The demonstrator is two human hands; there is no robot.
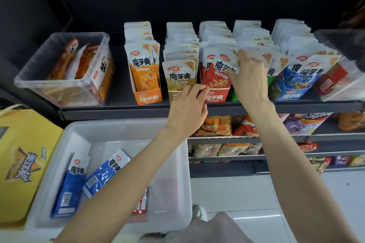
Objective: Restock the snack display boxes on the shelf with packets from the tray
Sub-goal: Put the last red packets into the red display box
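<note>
Five snack display boxes stand in a row on the black shelf (118, 113): orange (147, 97), tan (180, 77), red (215, 96), green (271, 81) and blue (292, 94). My right hand (247, 77) grips the front red packet (214, 77) at its top edge, in the red box. My left hand (187, 108) holds the red box's left front corner with its fingers curled on the rim. Below left, the white tray (173, 179) holds two blue packets (71, 185), (102, 171) and a red packet (141, 205) partly hidden by my left forearm.
A clear plastic bin (61, 85) with orange snack packs sits at the shelf's left end, and another clear bin (343, 85) at the right end. A yellow carton (21, 163) stands left of the tray. Lower shelves (227, 139) hold more snack bags.
</note>
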